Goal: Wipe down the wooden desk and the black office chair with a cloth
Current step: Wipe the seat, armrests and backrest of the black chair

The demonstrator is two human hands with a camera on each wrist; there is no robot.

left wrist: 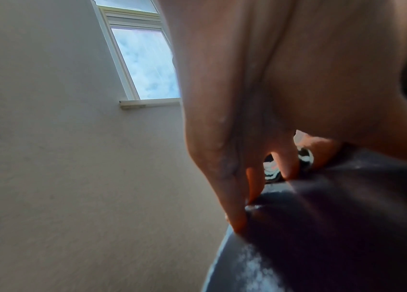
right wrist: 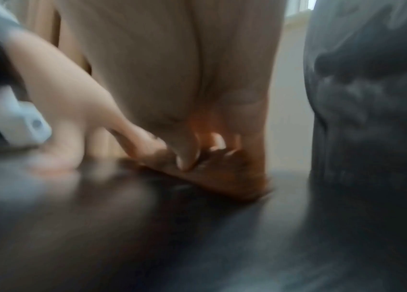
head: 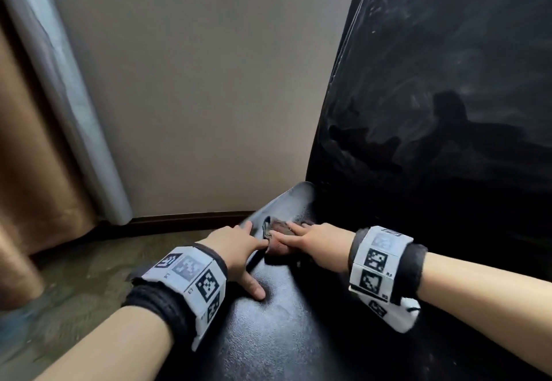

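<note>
Against a beige wall (head: 209, 82), the black office chair (head: 433, 112) is mid-wipe: right hand (head: 313, 237) presses flat-fingered on the brown cloth (head: 279, 247) at the seat's back corner; left hand (head: 239, 249) braces, spread (desk unseen, state unknown).

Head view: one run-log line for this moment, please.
stage: wiping chair seat | right hand: presses cloth on seat | left hand: braces seat edge | desk: not visible
</note>
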